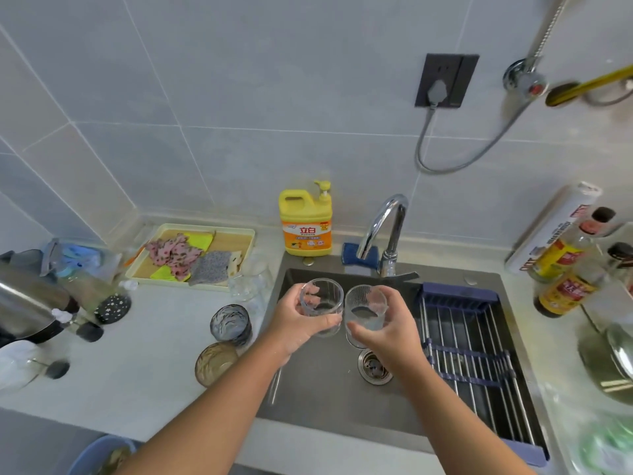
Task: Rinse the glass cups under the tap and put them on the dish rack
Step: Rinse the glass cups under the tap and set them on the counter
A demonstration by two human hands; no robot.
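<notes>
Over the sink (329,399) I hold two clear ribbed glass cups side by side. My left hand (294,323) grips the left cup (323,299), and my right hand (387,332) grips the right cup (364,308). Both cups are upright, in front of and below the chrome tap (385,228); no water stream shows. The dish rack (476,358), blue-framed with metal bars, spans the sink's right side and carries nothing. On the counter to the left stand a blue-tinted glass (230,324), an amber glass (215,363) and a clear glass (248,281).
A yellow detergent bottle (306,222) stands behind the sink. A tray of cloths (191,255) lies at the back left, a kettle (27,303) at far left. Sauce bottles (565,275) and a pot lid (613,358) crowd the right counter. The drain (373,366) sits mid-sink.
</notes>
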